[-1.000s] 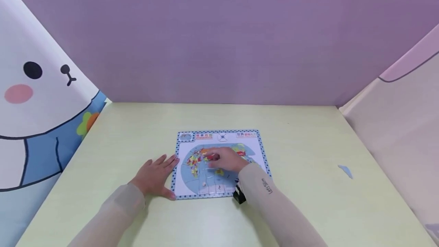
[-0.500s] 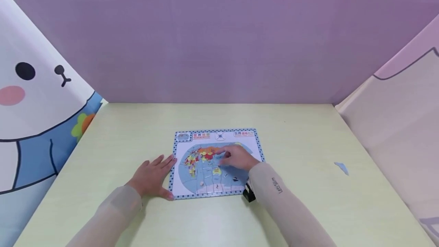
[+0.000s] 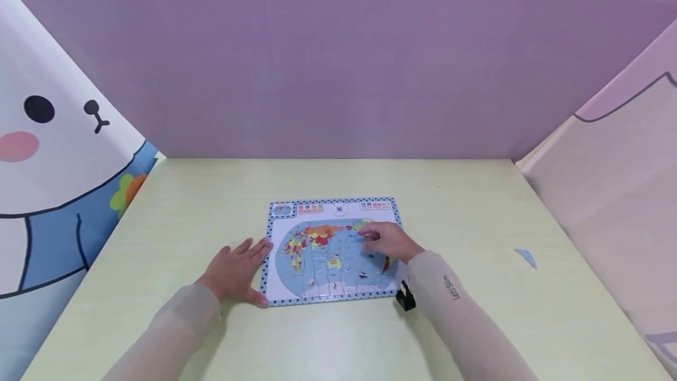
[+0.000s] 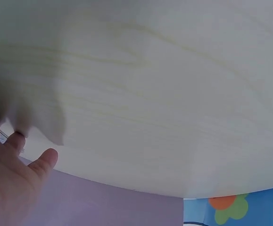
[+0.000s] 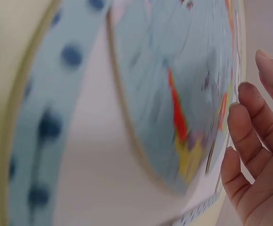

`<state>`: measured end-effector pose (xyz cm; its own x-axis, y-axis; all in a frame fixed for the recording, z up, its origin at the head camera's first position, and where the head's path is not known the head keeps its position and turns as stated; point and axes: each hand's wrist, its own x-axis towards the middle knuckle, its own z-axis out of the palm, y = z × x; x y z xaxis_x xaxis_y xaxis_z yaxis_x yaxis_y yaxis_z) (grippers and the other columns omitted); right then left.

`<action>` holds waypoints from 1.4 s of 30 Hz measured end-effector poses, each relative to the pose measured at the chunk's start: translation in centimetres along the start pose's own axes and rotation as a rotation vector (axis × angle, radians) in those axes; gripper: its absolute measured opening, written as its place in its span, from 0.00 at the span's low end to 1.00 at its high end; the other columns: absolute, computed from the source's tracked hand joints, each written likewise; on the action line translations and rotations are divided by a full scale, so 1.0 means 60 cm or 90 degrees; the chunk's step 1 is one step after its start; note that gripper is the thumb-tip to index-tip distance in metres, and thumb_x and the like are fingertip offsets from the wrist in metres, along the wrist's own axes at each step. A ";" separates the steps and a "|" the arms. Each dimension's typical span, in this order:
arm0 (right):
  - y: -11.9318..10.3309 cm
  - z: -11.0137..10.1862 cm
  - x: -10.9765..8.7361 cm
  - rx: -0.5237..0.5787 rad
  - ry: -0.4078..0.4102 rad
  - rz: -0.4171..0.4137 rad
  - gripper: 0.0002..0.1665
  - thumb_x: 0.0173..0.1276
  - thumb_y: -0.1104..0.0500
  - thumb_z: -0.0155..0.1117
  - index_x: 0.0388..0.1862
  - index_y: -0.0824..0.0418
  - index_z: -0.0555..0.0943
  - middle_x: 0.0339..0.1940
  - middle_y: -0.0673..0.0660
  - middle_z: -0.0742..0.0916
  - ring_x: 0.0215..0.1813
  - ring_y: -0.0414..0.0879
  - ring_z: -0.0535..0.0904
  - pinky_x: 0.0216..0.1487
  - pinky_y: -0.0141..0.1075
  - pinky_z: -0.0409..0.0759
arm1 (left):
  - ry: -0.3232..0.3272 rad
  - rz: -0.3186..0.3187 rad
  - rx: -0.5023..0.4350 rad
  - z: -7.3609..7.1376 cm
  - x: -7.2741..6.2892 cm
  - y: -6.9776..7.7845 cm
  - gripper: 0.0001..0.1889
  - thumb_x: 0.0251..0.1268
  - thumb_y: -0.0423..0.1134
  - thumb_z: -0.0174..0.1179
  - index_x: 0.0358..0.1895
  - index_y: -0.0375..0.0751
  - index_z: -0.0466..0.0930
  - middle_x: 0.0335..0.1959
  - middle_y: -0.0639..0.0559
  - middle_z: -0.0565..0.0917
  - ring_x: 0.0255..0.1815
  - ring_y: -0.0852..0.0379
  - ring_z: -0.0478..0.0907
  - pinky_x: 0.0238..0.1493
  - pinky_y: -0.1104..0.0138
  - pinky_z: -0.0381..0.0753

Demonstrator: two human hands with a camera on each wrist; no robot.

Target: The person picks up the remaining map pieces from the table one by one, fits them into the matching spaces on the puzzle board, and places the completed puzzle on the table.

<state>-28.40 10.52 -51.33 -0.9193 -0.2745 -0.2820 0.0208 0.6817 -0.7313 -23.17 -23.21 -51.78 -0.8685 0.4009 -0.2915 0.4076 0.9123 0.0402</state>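
A world-map jigsaw puzzle (image 3: 338,251) lies flat on the table, with a white board and a blue dotted border. My left hand (image 3: 235,272) rests with spread fingers at the board's left edge; in the left wrist view this hand (image 4: 13,174) shows only partly. Over the upper right of the map is my right hand (image 3: 391,241), its fingers loosely bent. In the right wrist view the right hand (image 5: 261,150) has nothing between its fingers, and whether they touch the map is unclear. A loose light-blue puzzle piece (image 3: 526,258) lies on the table to the right.
The pale table (image 3: 465,204) meets a purple backdrop (image 3: 338,75) at its far edge. A cartoon-printed cloth (image 3: 69,163) hangs on the left, and a pale cloth (image 3: 608,193) on the right. A black device (image 3: 405,297) sits at my right wrist.
My right hand has slid rightward across the map, uncovering its middle and lower right. The left hand stays at the board's edge. The view shifted slightly early on.
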 end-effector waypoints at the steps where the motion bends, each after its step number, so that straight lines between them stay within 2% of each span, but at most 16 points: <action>1: 0.004 -0.003 -0.001 0.004 0.003 0.010 0.17 0.64 0.60 0.67 0.53 0.56 0.83 0.39 0.50 0.83 0.40 0.46 0.76 0.43 0.37 0.76 | -0.001 -0.001 0.000 -0.001 0.000 0.000 0.60 0.37 0.70 0.68 0.74 0.40 0.57 0.75 0.46 0.58 0.73 0.37 0.52 0.63 0.35 0.58; 6: 0.031 -0.024 -0.003 -0.007 0.022 0.022 0.16 0.64 0.61 0.67 0.52 0.58 0.83 0.37 0.53 0.82 0.38 0.46 0.77 0.39 0.37 0.77 | -0.006 -0.006 -0.008 0.000 -0.001 0.000 0.60 0.37 0.70 0.68 0.74 0.40 0.56 0.75 0.46 0.58 0.74 0.37 0.51 0.63 0.35 0.58; 11: 0.064 -0.053 -0.008 -0.031 0.034 0.035 0.18 0.66 0.61 0.65 0.54 0.61 0.81 0.40 0.55 0.82 0.42 0.48 0.76 0.45 0.41 0.75 | -0.001 -0.010 -0.009 0.004 -0.005 -0.007 0.60 0.37 0.70 0.68 0.74 0.40 0.56 0.75 0.46 0.57 0.74 0.36 0.51 0.63 0.36 0.57; 17: 0.117 -0.093 -0.023 -0.034 0.056 0.038 0.20 0.65 0.61 0.64 0.55 0.65 0.79 0.41 0.58 0.83 0.42 0.50 0.77 0.44 0.44 0.77 | -0.004 -0.004 -0.010 0.008 -0.011 -0.013 0.61 0.38 0.73 0.66 0.74 0.40 0.56 0.75 0.45 0.56 0.74 0.36 0.50 0.64 0.36 0.56; 22: 0.166 -0.134 -0.049 -0.071 0.074 0.019 0.21 0.64 0.60 0.64 0.54 0.68 0.79 0.37 0.59 0.83 0.39 0.50 0.77 0.42 0.44 0.76 | -0.005 0.007 -0.010 0.007 -0.012 -0.012 0.60 0.39 0.73 0.65 0.74 0.38 0.56 0.75 0.44 0.57 0.74 0.35 0.50 0.65 0.36 0.55; 31: 0.243 -0.215 -0.118 -0.118 0.100 -0.019 0.23 0.65 0.58 0.65 0.52 0.74 0.77 0.34 0.59 0.84 0.37 0.49 0.79 0.38 0.41 0.77 | -0.011 0.029 -0.005 0.005 -0.010 -0.001 0.59 0.42 0.73 0.63 0.73 0.36 0.57 0.75 0.42 0.57 0.74 0.37 0.52 0.67 0.38 0.53; 34: 0.269 -0.235 -0.139 -0.116 0.105 -0.005 0.24 0.66 0.58 0.64 0.53 0.76 0.76 0.33 0.58 0.85 0.34 0.47 0.79 0.37 0.40 0.77 | -0.017 0.031 -0.004 0.006 -0.008 0.005 0.58 0.44 0.73 0.62 0.73 0.37 0.56 0.75 0.43 0.56 0.74 0.38 0.50 0.68 0.39 0.51; 38: 0.302 -0.262 -0.159 -0.101 0.101 0.030 0.29 0.70 0.55 0.59 0.56 0.80 0.72 0.35 0.61 0.86 0.33 0.47 0.81 0.37 0.40 0.79 | -0.012 0.033 0.031 0.004 -0.011 0.007 0.56 0.45 0.74 0.59 0.73 0.38 0.57 0.75 0.44 0.58 0.75 0.39 0.50 0.68 0.40 0.52; 42: 0.333 -0.292 -0.174 -0.103 0.106 0.070 0.32 0.74 0.53 0.55 0.58 0.83 0.68 0.33 0.57 0.85 0.33 0.46 0.79 0.37 0.39 0.77 | -0.004 0.033 0.059 0.002 -0.014 0.007 0.56 0.45 0.75 0.58 0.73 0.38 0.59 0.74 0.45 0.60 0.74 0.39 0.51 0.68 0.40 0.52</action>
<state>-25.24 38.87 -52.12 -0.9675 -0.0865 -0.2375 0.0728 0.8045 -0.5895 -22.23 -23.20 -51.65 -0.8443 0.4459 -0.2972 0.4758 0.8790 -0.0328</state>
